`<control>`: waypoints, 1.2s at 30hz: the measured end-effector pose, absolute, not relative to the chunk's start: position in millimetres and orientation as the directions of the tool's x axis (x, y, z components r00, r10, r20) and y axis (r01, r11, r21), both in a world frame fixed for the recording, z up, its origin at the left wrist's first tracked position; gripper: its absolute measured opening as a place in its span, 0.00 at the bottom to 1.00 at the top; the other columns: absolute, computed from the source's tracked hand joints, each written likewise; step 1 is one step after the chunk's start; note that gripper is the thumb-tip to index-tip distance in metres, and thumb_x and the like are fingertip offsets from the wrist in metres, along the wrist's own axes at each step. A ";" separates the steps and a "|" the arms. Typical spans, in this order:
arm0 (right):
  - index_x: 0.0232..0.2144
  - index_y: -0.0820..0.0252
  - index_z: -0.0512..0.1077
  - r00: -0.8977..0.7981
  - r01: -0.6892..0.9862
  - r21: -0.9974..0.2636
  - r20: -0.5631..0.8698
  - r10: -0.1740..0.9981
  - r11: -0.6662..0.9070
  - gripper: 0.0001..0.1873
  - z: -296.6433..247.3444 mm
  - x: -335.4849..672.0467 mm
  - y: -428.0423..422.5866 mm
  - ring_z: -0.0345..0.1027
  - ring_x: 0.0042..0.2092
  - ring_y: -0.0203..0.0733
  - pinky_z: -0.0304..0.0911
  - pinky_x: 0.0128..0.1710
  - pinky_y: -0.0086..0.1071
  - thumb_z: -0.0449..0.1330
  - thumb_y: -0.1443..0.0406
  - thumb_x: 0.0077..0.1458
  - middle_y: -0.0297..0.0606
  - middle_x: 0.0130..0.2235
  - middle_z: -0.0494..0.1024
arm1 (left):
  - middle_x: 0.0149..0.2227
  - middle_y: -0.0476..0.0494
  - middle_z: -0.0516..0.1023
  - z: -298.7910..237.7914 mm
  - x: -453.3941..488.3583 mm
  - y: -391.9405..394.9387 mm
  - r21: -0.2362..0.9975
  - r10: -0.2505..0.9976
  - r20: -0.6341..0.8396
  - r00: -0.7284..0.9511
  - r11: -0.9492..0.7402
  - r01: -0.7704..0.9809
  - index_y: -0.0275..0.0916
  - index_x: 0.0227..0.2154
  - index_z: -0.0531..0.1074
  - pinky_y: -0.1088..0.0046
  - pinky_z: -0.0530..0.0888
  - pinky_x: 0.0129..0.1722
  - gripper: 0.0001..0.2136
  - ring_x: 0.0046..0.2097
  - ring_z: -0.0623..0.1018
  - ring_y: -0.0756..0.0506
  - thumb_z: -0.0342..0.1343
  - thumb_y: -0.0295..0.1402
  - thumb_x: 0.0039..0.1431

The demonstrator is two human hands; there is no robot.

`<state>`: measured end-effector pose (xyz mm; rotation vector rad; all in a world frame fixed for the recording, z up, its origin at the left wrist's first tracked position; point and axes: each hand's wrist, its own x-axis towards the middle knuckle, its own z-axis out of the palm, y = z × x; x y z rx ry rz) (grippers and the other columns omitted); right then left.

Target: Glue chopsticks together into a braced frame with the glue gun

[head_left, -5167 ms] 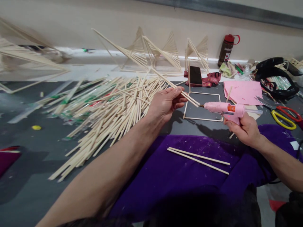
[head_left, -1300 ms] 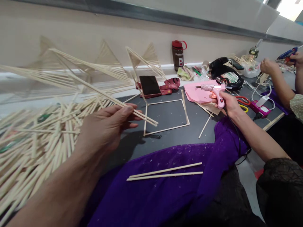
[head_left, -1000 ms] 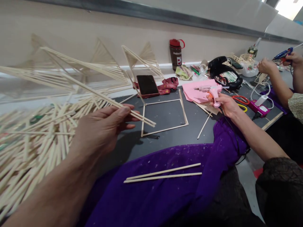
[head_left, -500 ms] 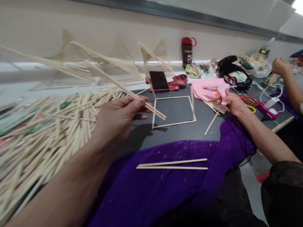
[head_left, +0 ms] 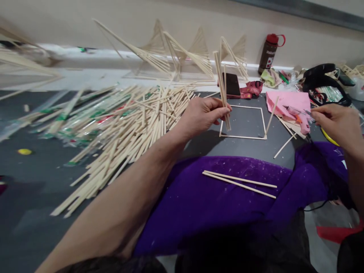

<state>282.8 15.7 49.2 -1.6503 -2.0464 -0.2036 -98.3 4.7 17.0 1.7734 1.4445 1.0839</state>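
Observation:
My left hand (head_left: 209, 112) pinches a few thin wooden sticks (head_left: 218, 77), held upright over the left side of a square stick frame (head_left: 243, 137). A post (head_left: 272, 116) rises from the frame's front right corner. My right hand (head_left: 337, 121) is closed, thumb and fingers together at the back end of a pink glue gun (head_left: 300, 116). Whether it grips the gun's protruding glue stick is too blurred to tell. The gun lies on pink paper (head_left: 287, 99). Two loose sticks (head_left: 241, 180) rest on purple cloth (head_left: 216, 212) over my lap.
Left of the frame is a big heap of sticks (head_left: 136, 140), with plastic-wrapped bundles (head_left: 82, 110) behind. Twisted stick models (head_left: 193, 57) stand along the wall. A phone (head_left: 231, 85), a red lanyard (head_left: 251, 90), a bottle (head_left: 267, 53) and a black headset-like object (head_left: 321, 83) line the back.
The view has swung left. My left hand has turned its sticks from slanting to upright. My right hand has let go of the glue gun's handle, and the gun now lies on the paper.

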 end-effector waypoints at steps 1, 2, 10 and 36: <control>0.34 0.56 0.85 -0.181 0.855 -0.344 0.501 0.846 0.387 0.10 58.1 267.0 2.8 0.78 0.34 0.46 0.72 0.37 0.42 0.62 0.62 0.59 0.44 0.36 0.86 | 0.34 0.44 0.86 20.6 -97.2 3.7 0.830 0.967 0.225 0.117 -0.253 0.498 0.38 0.37 0.84 0.75 0.78 0.34 0.10 0.34 0.82 0.48 0.61 0.36 0.62; 0.37 0.53 0.86 -0.233 0.748 -0.458 0.496 0.836 0.480 0.10 65.2 249.2 -8.4 0.76 0.31 0.42 0.71 0.34 0.39 0.64 0.60 0.59 0.39 0.36 0.85 | 0.34 0.45 0.85 25.1 -95.7 2.0 0.809 0.960 0.229 0.163 -0.281 0.516 0.39 0.37 0.84 0.75 0.78 0.35 0.10 0.35 0.82 0.48 0.60 0.36 0.62; 0.41 0.51 0.84 -0.483 0.307 -0.711 0.456 0.747 0.633 0.11 60.8 127.1 -6.7 0.75 0.43 0.42 0.73 0.43 0.36 0.73 0.63 0.53 0.33 0.40 0.80 | 0.22 0.54 0.75 54.0 -88.6 -17.7 0.594 0.891 0.227 0.393 -0.446 0.669 0.42 0.30 0.84 0.76 0.70 0.37 0.10 0.31 0.78 0.50 0.61 0.39 0.61; 0.30 0.54 0.74 -0.358 0.286 -0.764 0.475 0.804 0.579 0.12 16.7 86.1 35.4 0.78 0.34 0.37 0.71 0.34 0.30 0.67 0.55 0.62 0.30 0.30 0.75 | 0.42 0.42 0.87 -33.9 -119.0 -29.5 0.459 0.962 0.247 0.114 -0.220 0.861 0.45 0.35 0.87 0.62 0.74 0.51 0.09 0.49 0.80 0.38 0.62 0.37 0.60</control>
